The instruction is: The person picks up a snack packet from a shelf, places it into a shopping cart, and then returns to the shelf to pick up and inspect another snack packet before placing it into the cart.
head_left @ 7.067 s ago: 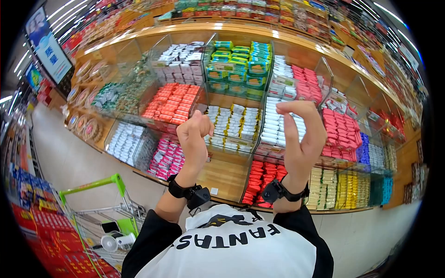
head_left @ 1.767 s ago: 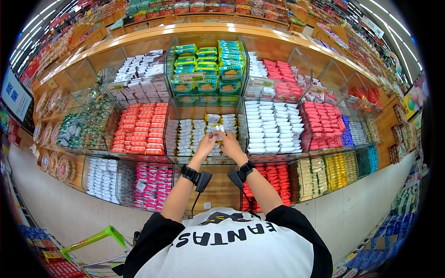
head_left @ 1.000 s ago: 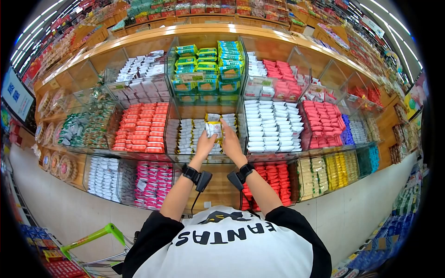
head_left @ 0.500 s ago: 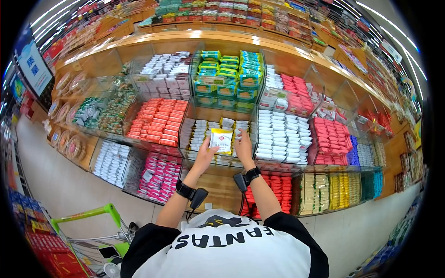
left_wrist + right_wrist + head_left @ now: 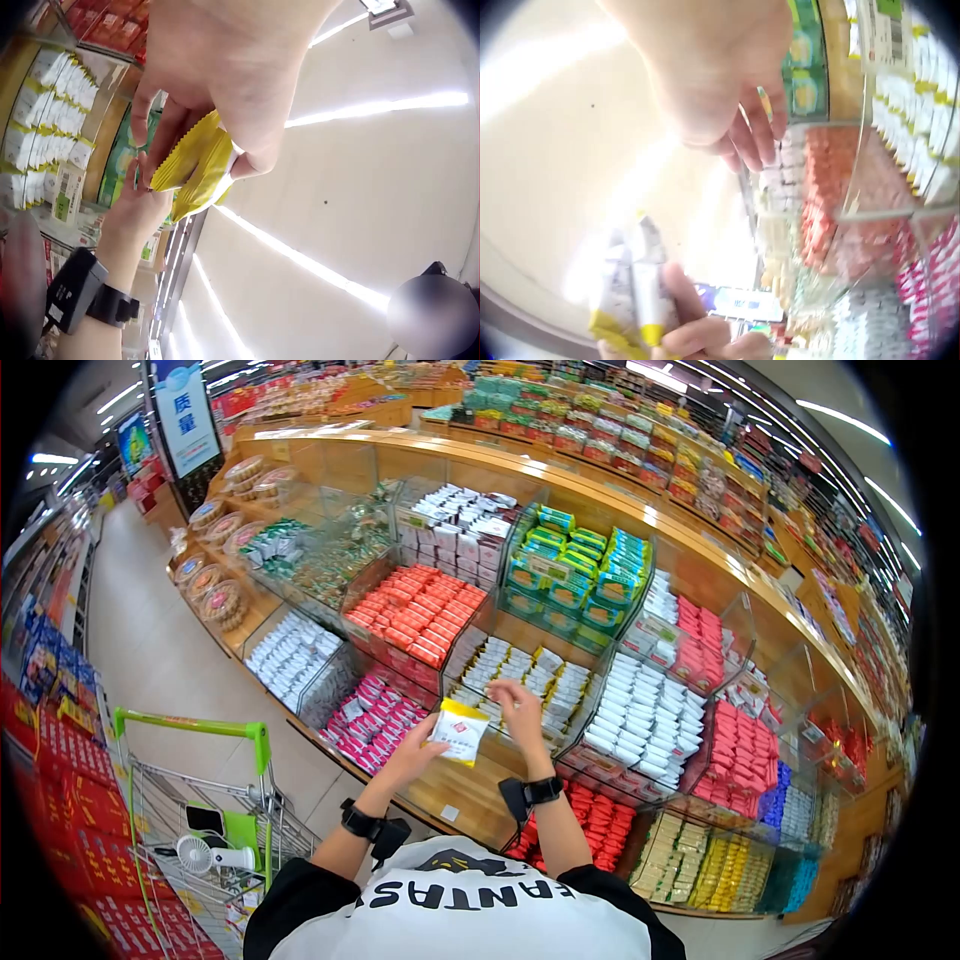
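My left hand (image 5: 408,758) pinches white snack packets (image 5: 460,733) with yellow crimped ends and a small red emblem. From the head they look like one, but the right wrist view shows two packets (image 5: 649,277) side by side. Thumb and fingers grip them in the left wrist view, yellow ends (image 5: 202,169) outward. My right hand (image 5: 522,715) is just right of the packets, fingers loosely bent with nothing between them. Behind it, a glass bin holds rows of similar white-and-yellow packets (image 5: 560,690).
Glass-walled bins surround that one: orange packets (image 5: 415,615) to the left, green packs (image 5: 580,565) behind, white packets (image 5: 645,725) to the right. A shopping cart (image 5: 190,725) with a small white fan (image 5: 195,853) and a phone stands at the left.
Both hands were empty at first, then worked together on the packets over the bin. Now the left alone holds them, lower and leftward; the right has let go. The head view turns toward the cart.
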`<state>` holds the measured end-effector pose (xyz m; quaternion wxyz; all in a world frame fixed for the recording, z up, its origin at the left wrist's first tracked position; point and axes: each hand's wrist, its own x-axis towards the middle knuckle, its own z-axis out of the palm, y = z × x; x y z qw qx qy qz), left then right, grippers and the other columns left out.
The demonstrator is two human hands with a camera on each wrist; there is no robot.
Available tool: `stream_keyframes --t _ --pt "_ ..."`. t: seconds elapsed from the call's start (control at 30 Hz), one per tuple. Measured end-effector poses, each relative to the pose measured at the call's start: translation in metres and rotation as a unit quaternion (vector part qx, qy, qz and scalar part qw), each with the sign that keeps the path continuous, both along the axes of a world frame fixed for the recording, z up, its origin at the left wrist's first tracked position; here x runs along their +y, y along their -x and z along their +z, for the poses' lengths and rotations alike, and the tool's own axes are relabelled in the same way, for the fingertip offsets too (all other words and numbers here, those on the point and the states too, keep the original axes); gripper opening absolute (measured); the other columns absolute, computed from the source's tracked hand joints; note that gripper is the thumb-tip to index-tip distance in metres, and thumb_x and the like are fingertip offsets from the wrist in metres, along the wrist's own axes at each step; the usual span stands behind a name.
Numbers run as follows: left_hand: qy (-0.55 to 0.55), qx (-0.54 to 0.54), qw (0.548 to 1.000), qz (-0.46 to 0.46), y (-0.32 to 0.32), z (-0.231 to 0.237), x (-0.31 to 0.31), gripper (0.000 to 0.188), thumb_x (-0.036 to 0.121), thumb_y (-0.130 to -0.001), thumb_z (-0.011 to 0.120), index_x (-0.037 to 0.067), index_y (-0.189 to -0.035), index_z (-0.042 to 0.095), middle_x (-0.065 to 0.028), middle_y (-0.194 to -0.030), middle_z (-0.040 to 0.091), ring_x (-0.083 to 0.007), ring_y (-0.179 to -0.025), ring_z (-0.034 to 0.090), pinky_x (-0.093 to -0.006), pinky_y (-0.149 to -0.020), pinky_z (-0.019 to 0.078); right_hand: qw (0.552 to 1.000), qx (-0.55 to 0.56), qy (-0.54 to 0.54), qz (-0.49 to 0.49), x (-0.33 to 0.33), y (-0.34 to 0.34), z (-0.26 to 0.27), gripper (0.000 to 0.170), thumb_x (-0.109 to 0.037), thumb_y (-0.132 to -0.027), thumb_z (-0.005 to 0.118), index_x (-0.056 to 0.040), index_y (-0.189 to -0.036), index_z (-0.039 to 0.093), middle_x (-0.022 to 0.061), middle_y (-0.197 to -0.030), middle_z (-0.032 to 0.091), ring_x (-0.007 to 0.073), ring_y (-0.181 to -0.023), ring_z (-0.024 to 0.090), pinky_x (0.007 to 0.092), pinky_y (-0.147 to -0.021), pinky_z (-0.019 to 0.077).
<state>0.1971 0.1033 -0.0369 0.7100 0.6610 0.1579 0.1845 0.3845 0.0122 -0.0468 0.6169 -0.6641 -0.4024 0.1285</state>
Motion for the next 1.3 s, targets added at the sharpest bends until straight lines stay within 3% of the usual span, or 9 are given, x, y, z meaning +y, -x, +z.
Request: stream_keyframes --t 0.1,0.2,0.3,0.4,0.57,0.63,0.9,1.13,1.3 --pt "-0.023 0.012 0.998 0.050 0.033 0.002 -0.005 0.050 0.006 -0.076 0.054 -0.003 -0.121 0.036 -0.0102 -0.113 0.048 -0.0158 -0.106 0.044 -0.0274 -0.091 0.0336 0.976 0.026 0.066 0.205 0.000 0.044 0.034 0.029 -0.024 -0.090 0.040 -0.0023 -0.102 0.056 0.0080 -0.086 0.061 0.0138 -0.078 0.055 0.0264 -0.071 0.0433" --pt "-0.052 0.021 0.991 0.120 0.061 -0.001 -0.017 0.051 0.007 -0.076 0.055 -0.004 -0.122 0.035 -0.0109 -0.114 0.048 -0.0165 -0.107 0.044 -0.0275 -0.091 0.0333 0.931 0.135 0.046 0.335 0.005 0.061 -0.014 0.041 -0.031 -0.092 0.032 0.0029 -0.104 0.053 0.0077 -0.093 0.060 0.0140 -0.084 0.052 0.0284 -0.078 0.0414" --pt "-0.133 0.054 0.976 0.167 0.083 0.000 -0.029 0.050 0.008 -0.077 0.055 -0.005 -0.121 0.036 -0.0112 -0.113 0.048 -0.0170 -0.106 0.045 -0.0272 -0.091 0.0337 0.901 0.216 0.085 0.366 -0.002 0.087 -0.026 0.051 -0.039 -0.093 0.027 0.0043 -0.100 0.053 0.0083 -0.094 0.058 0.0153 -0.086 0.051 0.0294 -0.080 0.0407" --pt "-0.059 0.027 0.978 0.198 0.094 -0.003 -0.046 0.048 0.008 -0.077 0.055 -0.004 -0.120 0.038 -0.0106 -0.111 0.050 -0.0163 -0.104 0.046 -0.0267 -0.089 0.0352 0.902 0.204 0.124 0.361 -0.002 0.106 -0.047 0.057 -0.046 -0.091 0.024 0.0033 -0.099 0.053 0.0094 -0.092 0.058 0.0172 -0.086 0.051 0.0305 -0.082 0.0393" --pt "-0.049 0.051 0.965 0.251 0.118 -0.014 -0.064 0.044 0.008 -0.078 0.055 -0.002 -0.117 0.041 -0.0088 -0.107 0.052 -0.0150 -0.099 0.050 -0.0276 -0.085 0.0392 0.840 0.294 0.112 0.443 -0.002 0.126 -0.074 0.057 -0.045 -0.091 0.021 0.0015 -0.115 0.044 0.0116 -0.108 0.054 0.0206 -0.099 0.050 0.0331 -0.089 0.0373" --pt "-0.042 0.033 0.958 0.282 0.122 -0.010 -0.072 0.042 0.009 -0.078 0.056 -0.002 -0.116 0.042 -0.0088 -0.106 0.053 -0.0154 -0.098 0.050 -0.0281 -0.084 0.0397 0.821 0.297 0.099 0.477 -0.015 0.135 -0.038 0.053 -0.041 -0.093 0.020 0.0001 -0.121 0.039 0.0112 -0.114 0.050 0.0203 -0.099 0.051 0.0341 -0.089 0.0376" --pt "-0.083 0.027 0.947 0.310 0.134 0.002 -0.087 0.045 0.012 -0.079 0.057 -0.002 -0.118 0.040 -0.0094 -0.108 0.051 -0.0156 -0.098 0.050 -0.0285 -0.084 0.0402 0.818 0.223 0.169 0.503 -0.010 0.146 -0.023 0.040 -0.017 -0.081 0.060 0.0022 -0.113 0.047 0.0073 -0.105 0.055 0.0119 -0.093 0.051 0.0254 -0.080 0.0417" --pt "-0.139 0.043 0.937 0.316 0.150 -0.005 -0.085 0.047 0.018 -0.079 0.059 -0.001 -0.117 0.039 -0.0120 -0.105 0.053 -0.0181 -0.097 0.052 -0.0304 -0.081 0.0419 0.818 0.158 0.119 0.541 -0.002 0.151 -0.004 0.039 -0.019 -0.080 0.060 0.0011 -0.112 0.049 0.0057 -0.102 0.056 0.0115 -0.089 0.053 0.0255 -0.077 0.0431" --pt "-0.112 0.057 0.930 0.346 0.186 -0.002 -0.090 0.050 0.012 -0.077 0.059 -0.001 -0.120 0.036 -0.0104 -0.110 0.049 -0.0166 -0.102 0.048 -0.0298 -0.086 0.0387 0.782 0.146 0.124 0.593 0.012 0.185 -0.001 0.039 -0.017 -0.080 0.061 0.0016 -0.111 0.050 0.0067 -0.101 0.057 0.0116 -0.088 0.054 0.0251 -0.077 0.0437"
